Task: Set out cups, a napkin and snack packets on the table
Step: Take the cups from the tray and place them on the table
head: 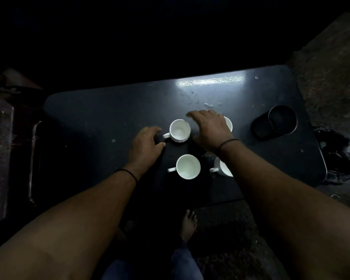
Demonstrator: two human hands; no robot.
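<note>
Four white cups stand upright in a loose square on the dark table. My left hand sits just left of the far-left cup, fingers loosely curled beside its handle and holding nothing I can make out. My right hand hovers palm-down with spread fingers over the far-right cup, hiding most of it. The near-middle cup is in full view. My right forearm covers part of the near-right cup. A darker patch lies under the cups; what it is I cannot tell. No napkin or snack packet shows.
A black round container with its lid leaning beside it stands at the table's right end. A black plastic bag hangs off the right edge. Dark wooden furniture lies to the left. My bare foot is below the near edge.
</note>
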